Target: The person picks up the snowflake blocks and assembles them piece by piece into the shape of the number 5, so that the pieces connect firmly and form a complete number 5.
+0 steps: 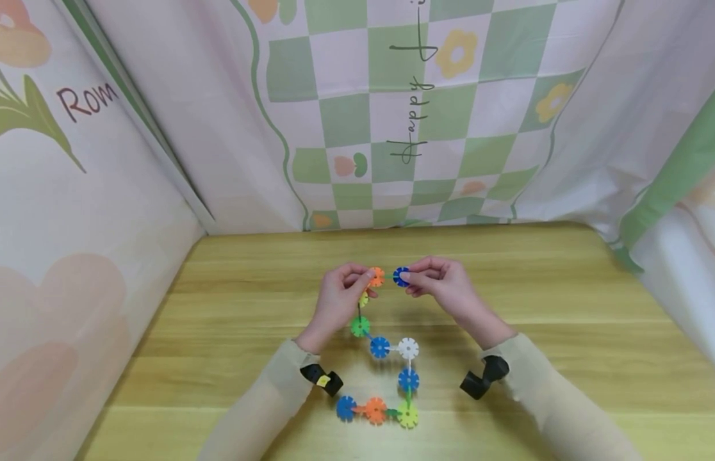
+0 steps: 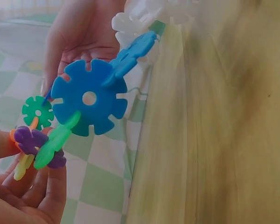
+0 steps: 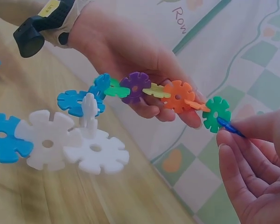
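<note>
A chain of notched snowflake discs hangs and runs between the hands. My left hand pinches it at an orange disc, next to a yellow and a purple disc. Between finger and thumb, my right hand pinches a dark blue disc. That disc meets the edge of the chain's green end disc; how deep it sits in the notch I cannot tell. Lower along the chain come blue discs and white discs. The left thumb partly covers the orange disc in the head view.
Nearer the body, the chain continues through a white disc to a yellow-green disc, an orange one and a blue end disc. Beneath is a wooden table. A checked curtain stands behind its far edge.
</note>
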Available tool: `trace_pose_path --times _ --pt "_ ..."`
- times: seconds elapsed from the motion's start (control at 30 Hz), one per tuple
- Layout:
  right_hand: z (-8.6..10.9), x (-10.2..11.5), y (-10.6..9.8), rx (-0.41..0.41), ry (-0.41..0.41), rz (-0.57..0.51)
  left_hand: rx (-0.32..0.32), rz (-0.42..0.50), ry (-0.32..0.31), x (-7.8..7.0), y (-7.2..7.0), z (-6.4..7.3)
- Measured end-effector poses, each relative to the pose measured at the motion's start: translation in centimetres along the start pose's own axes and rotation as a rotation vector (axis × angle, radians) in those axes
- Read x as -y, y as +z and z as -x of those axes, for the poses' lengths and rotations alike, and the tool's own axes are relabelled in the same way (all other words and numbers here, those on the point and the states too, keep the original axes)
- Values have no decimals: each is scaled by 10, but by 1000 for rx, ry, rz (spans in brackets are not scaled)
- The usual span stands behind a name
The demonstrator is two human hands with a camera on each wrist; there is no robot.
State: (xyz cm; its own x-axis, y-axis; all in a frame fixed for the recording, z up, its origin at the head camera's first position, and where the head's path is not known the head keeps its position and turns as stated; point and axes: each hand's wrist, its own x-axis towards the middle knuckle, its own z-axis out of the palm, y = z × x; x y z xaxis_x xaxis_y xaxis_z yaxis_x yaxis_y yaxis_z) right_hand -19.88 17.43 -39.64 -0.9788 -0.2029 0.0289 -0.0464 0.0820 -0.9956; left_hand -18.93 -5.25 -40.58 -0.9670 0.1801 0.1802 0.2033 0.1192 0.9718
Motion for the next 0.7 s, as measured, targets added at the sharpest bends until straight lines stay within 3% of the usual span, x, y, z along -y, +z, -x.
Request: trace_pose_path --times 0.43,0.7 --pt "-3 3 0 -21 -34 -58 3 38 12 2 -3 -5" --pt "-11 6 -4 -29 -54 -66 -13 -21 12 4 -5 -12"
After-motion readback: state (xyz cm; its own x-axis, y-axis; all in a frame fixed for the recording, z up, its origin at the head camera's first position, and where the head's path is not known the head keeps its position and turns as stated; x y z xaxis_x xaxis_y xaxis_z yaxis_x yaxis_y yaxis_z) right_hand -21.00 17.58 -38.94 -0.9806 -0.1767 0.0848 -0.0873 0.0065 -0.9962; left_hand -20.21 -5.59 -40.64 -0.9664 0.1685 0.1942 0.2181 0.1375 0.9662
